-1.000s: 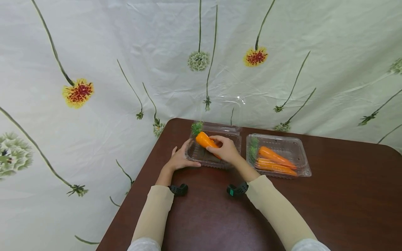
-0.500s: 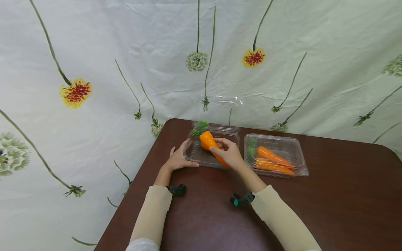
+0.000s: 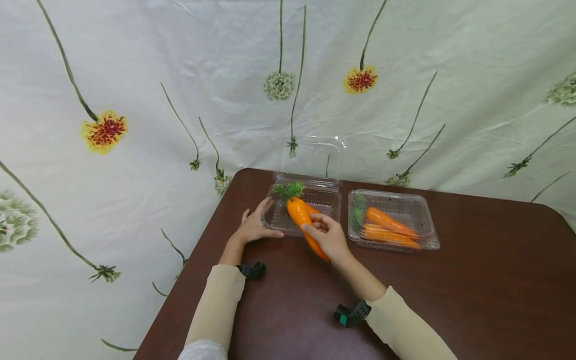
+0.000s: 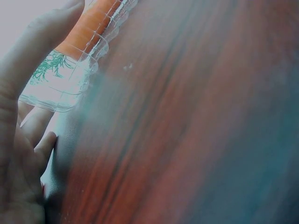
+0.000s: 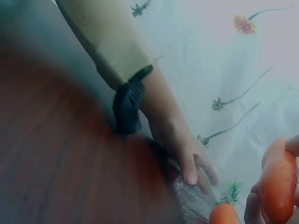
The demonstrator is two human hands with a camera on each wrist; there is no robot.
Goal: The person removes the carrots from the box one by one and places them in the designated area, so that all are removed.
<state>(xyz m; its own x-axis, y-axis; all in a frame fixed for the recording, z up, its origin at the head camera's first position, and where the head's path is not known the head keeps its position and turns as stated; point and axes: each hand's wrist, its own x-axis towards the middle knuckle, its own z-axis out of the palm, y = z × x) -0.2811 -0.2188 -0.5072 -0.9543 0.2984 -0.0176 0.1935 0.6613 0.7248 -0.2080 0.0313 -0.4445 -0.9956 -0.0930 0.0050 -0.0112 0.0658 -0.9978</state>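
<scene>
In the head view my right hand holds an orange carrot with a green leafy top, slanting over the front edge of an open clear plastic clamshell box. In the right wrist view the held carrot is at the right edge, and another carrot shows lower down by the box. Through the box wall, a carrot is visible in the left wrist view. My left hand grips the box's left front corner, thumb along the front and fingers at the side.
Right of the open box stands a closed clear clamshell box with carrots inside. The open box's raised lid leans back near a flowered cloth. All rests on a dark brown table.
My right hand has drawn the held carrot toward me and turned it steeper, its tip now past the box's front edge. Another carrot shows behind it. The left hand stays at the corner.
</scene>
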